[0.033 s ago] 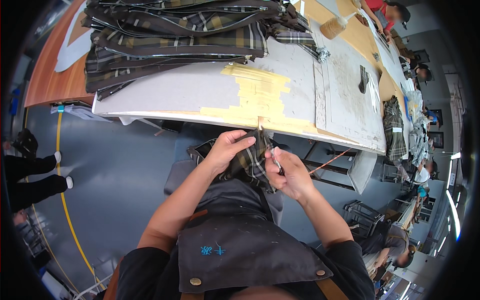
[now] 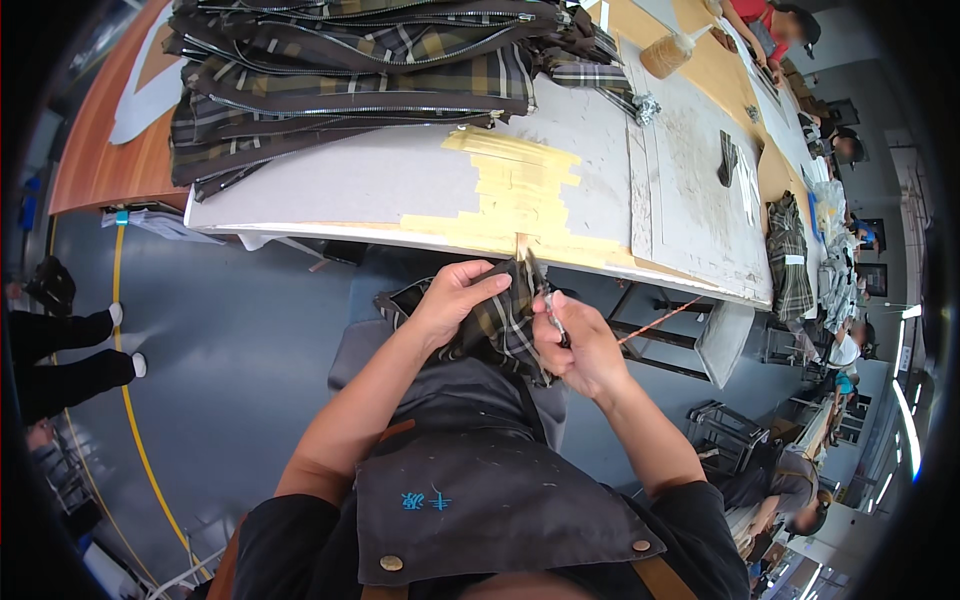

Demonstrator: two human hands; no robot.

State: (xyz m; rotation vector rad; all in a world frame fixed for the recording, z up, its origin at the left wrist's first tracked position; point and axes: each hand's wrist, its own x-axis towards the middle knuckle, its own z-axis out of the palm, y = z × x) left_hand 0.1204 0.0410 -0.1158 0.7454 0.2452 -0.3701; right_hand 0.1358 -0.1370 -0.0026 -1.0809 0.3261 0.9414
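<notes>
Just in front of the table edge, my left hand (image 2: 458,302) pinches a dark plaid piece of cloth (image 2: 492,332) between thumb and fingers. The cloth hangs over my lap in folds. My right hand (image 2: 582,348) is closed round what look like small metal scissors (image 2: 556,312), their narrow tips pointing up beside the cloth's upper edge. Whether the blades touch the cloth, I cannot tell. Part of the handle is hidden by my fingers. A twisted orange cord (image 2: 660,324) runs off to the right from near my right hand.
The white-topped table (image 2: 330,190) bears yellow tape (image 2: 515,190) at its near edge. Stacked plaid pieces with zippers (image 2: 350,90) lie at the back left. A bottle of brown liquid (image 2: 668,55) is farther right. Under the table stands a dark frame (image 2: 650,340). Other people work along the right.
My right hand and the scissors have shifted very slightly, and the tips sit a little differently beside the cloth. My left hand keeps its place.
</notes>
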